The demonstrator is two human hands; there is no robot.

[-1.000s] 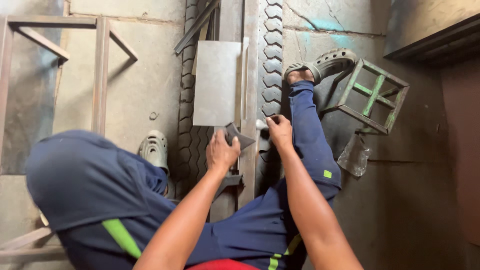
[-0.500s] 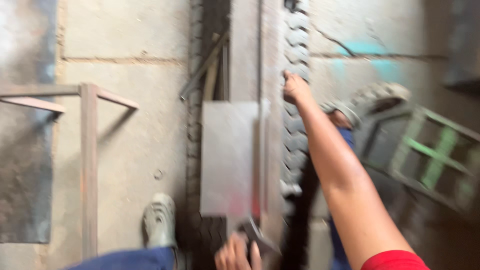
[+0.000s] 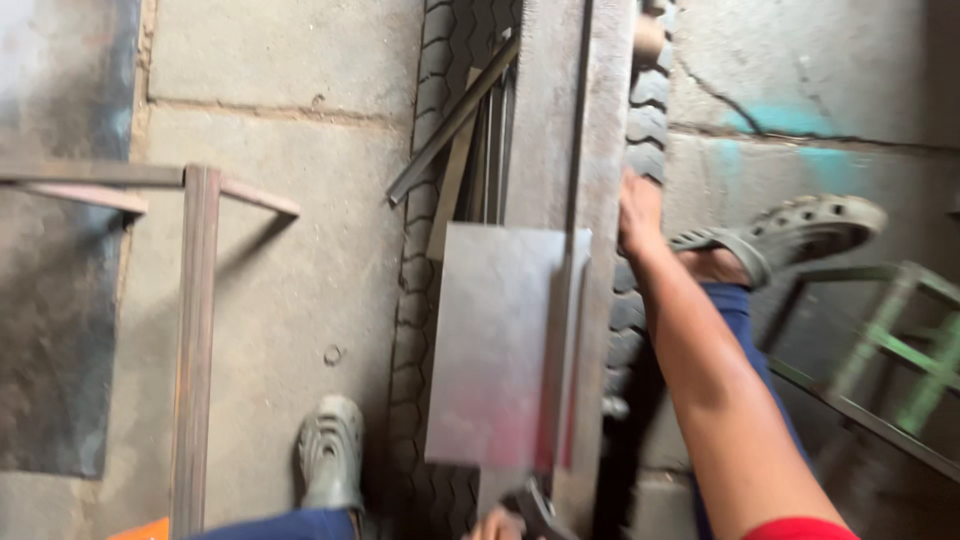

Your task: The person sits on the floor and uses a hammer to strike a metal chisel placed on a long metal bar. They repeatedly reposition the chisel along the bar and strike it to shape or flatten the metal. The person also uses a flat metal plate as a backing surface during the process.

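My right hand (image 3: 640, 212) reaches forward and rests against the right edge of a long grey steel beam (image 3: 560, 110). The beam lies across an old tyre (image 3: 432, 210). The hand is blurred, so its grip does not show. A flat grey metal plate (image 3: 495, 350) leans on the beam's near part. Only the top of my left hand (image 3: 492, 525) shows at the bottom edge. It is closed on a dark tool (image 3: 535, 508) just under the plate.
My left shoe (image 3: 330, 450) stands on the concrete beside the tyre; my right shoe (image 3: 805, 230) is past the beam. A rusty bar frame (image 3: 195, 330) and a dark sheet (image 3: 50, 300) lie left. A green metal frame (image 3: 900, 340) stands right. Loose bars (image 3: 455, 120) lean on the tyre.
My right arm has stretched forward from the plate's near end to the beam's far part. The view has tilted forward, and my left hand has dropped to the bottom edge.
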